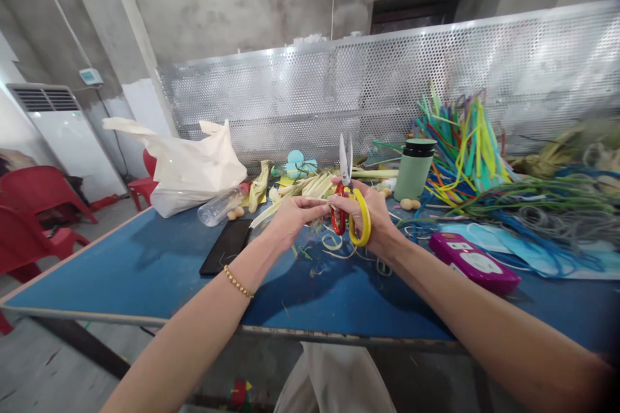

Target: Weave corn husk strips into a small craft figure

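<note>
My right hand [372, 210] is closed around a pair of scissors [345, 164] with one red and one yellow handle loop. Their metal blades point up and stand slightly apart. My left hand [295, 216] is in a pinch, its fingertips meeting those of my right hand beside the red loop. What lies between the fingertips is too small to make out. Behind both hands is a pile of pale green plant strips [312, 186]. Thin curled scraps [332, 244] lie on the blue table [159, 271] below them.
A black phone [227, 246], a clear bottle [217, 208] and a white plastic bag [196, 164] are on the left. To the right are a green cup [414, 171], a purple box [472, 262], face masks [504, 242] and colourful strips [477, 148]. A perforated metal panel [300, 93] borders the back.
</note>
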`<control>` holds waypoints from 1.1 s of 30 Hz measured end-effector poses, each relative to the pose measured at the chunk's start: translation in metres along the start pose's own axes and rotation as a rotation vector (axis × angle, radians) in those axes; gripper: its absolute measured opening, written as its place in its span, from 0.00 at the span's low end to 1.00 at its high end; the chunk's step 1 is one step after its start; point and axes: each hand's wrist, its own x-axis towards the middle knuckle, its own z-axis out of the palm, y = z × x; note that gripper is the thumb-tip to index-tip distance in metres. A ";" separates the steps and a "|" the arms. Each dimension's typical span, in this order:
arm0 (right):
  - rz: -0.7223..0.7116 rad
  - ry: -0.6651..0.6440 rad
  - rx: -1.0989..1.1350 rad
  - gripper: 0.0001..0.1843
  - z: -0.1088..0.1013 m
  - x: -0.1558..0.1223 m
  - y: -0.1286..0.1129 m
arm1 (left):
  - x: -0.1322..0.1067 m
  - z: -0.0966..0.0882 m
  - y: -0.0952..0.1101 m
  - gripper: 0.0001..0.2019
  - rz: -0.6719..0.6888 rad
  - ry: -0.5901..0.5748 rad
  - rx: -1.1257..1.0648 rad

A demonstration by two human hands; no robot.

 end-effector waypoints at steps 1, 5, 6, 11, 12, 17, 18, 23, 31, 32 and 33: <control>-0.008 -0.003 0.003 0.29 0.000 0.000 0.001 | 0.000 0.000 -0.001 0.12 0.012 0.012 -0.011; 0.018 -0.064 0.000 0.29 0.001 0.000 0.005 | 0.001 0.003 0.001 0.11 0.076 0.080 -0.017; 0.033 -0.074 0.005 0.30 0.001 0.001 0.007 | 0.000 0.004 0.002 0.11 0.097 0.101 0.000; 0.062 -0.050 0.057 0.30 0.000 0.002 0.012 | -0.001 0.007 0.006 0.08 0.153 0.162 0.141; 0.060 -0.047 0.049 0.30 0.000 0.002 0.012 | -0.001 0.007 0.004 0.08 0.139 0.151 0.139; 0.026 -0.090 -0.119 0.33 -0.003 0.003 0.009 | 0.004 -0.002 -0.002 0.10 0.089 0.090 0.012; 0.008 -0.112 -0.180 0.32 -0.006 0.004 0.007 | 0.005 -0.005 -0.002 0.10 0.085 0.095 -0.003; -0.125 -0.363 -0.518 0.23 -0.033 0.015 -0.008 | 0.004 -0.014 0.011 0.08 0.016 0.154 -0.037; -0.044 -0.612 -0.756 0.22 -0.061 0.024 -0.023 | -0.002 -0.019 0.020 0.07 -0.089 -0.014 0.024; -0.034 -0.626 -0.751 0.22 -0.061 0.023 -0.025 | -0.002 -0.020 0.020 0.07 -0.104 -0.021 0.031; -0.023 -0.642 -0.747 0.21 -0.060 0.022 -0.027 | -0.002 -0.021 0.020 0.07 -0.114 -0.028 0.033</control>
